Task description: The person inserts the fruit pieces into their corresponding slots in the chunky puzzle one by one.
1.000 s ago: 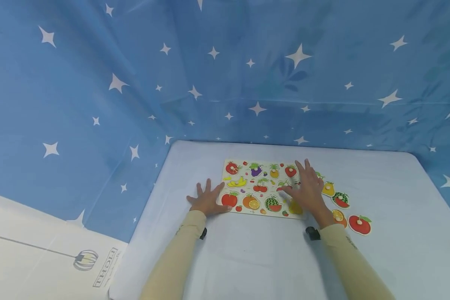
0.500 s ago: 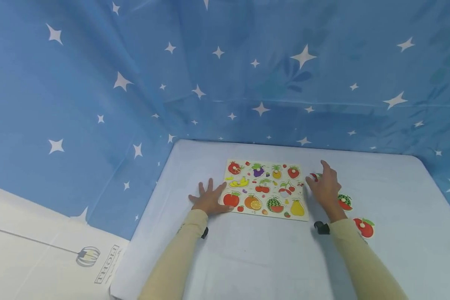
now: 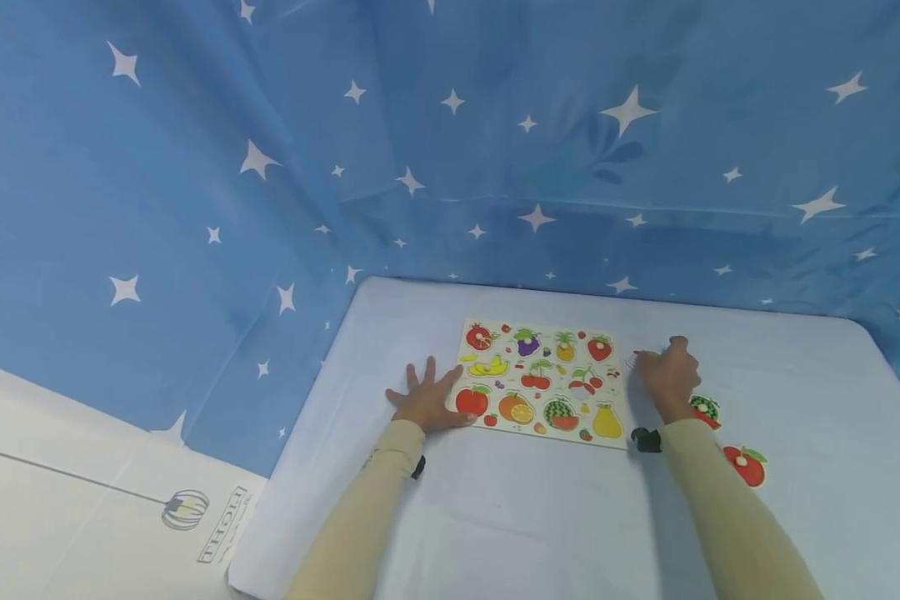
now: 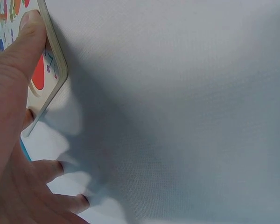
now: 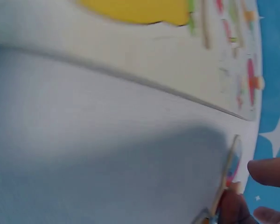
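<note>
A wooden fruit puzzle board (image 3: pixel 506 392) lies on the white table. My left hand (image 3: pixel 429 402) is spread at its left edge; the thumb (image 4: pixel 31 39) rests on the board, and other fingertips reach the table beside it. Right of the board, my right hand (image 3: pixel 669 377) has curled fingers and pinches the small knob of a flat puzzle piece (image 3: pixel 637 358). This piece shows red, but its fruit is mostly hidden; in the right wrist view the piece (image 5: pixel 229 170) appears nearly edge-on, thumb against the knob. A watermelon piece (image 3: pixel 705 408) is partly behind the right wrist.
An apple piece (image 3: pixel 746 465) lies by the right forearm. Knobbed pieces, such as the grapes (image 3: pixel 527 342) and strawberry (image 3: pixel 600 347), sit along the board's far row. A blue star-patterned cloth (image 3: pixel 480 200) hangs behind the white table (image 3: pixel 495 508).
My right hand has moved right, off the board, to the loose piece, and its fingers have closed in on the knob. The left hand has stayed at the board's left edge.
</note>
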`<state>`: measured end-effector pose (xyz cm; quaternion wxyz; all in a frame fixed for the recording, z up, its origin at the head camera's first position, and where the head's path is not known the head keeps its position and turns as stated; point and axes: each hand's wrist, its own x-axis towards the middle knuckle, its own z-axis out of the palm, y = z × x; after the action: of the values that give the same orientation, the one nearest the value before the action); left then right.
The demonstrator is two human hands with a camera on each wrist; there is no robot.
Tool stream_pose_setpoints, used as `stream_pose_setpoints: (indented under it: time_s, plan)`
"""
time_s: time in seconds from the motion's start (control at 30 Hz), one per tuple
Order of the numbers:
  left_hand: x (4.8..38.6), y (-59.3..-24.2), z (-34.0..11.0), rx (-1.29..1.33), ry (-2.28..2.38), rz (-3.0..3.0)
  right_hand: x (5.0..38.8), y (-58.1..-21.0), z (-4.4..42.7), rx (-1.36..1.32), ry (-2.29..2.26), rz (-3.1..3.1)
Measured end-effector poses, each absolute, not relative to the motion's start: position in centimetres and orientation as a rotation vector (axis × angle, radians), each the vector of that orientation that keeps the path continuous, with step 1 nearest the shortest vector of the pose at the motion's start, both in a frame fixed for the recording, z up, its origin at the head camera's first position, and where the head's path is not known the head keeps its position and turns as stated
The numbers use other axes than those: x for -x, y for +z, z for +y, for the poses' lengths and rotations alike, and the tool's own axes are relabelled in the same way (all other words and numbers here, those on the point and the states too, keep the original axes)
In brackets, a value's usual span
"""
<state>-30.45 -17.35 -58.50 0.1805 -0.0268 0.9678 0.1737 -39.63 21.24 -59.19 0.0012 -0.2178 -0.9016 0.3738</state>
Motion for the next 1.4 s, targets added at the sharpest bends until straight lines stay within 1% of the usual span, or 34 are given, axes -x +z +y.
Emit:
stream_pose_setpoints:
  time_s: [0.33, 0.6, 0.87, 1.07, 1.4]
  plan:
    - [30.2, -58.2, -17.3, 0.058, 0.506, 2.745, 39.8, -60.1, 21.1, 0.603, 1.07, -2.816]
    - [30.6, -58.9, -17.6, 0.061, 0.467, 2.754, 39.3, -59.1, 21.1, 0.319, 0.922, -2.797]
    - [30.3, -58.8, -17.5, 0.048, 0.481, 2.749, 38.3, -59.1, 20.9, 0.128, 1.064, -2.828]
    - [30.1, -58.5, -17.5, 0.046, 0.477, 2.751, 37.4, -58.8, 19.9, 0.0, 1.141, -2.848]
    - [29.7, -57.6, -17.2, 0.045, 0.497, 2.763, 36.4, -59.2, 17.9, -0.156, 1.08, -2.846]
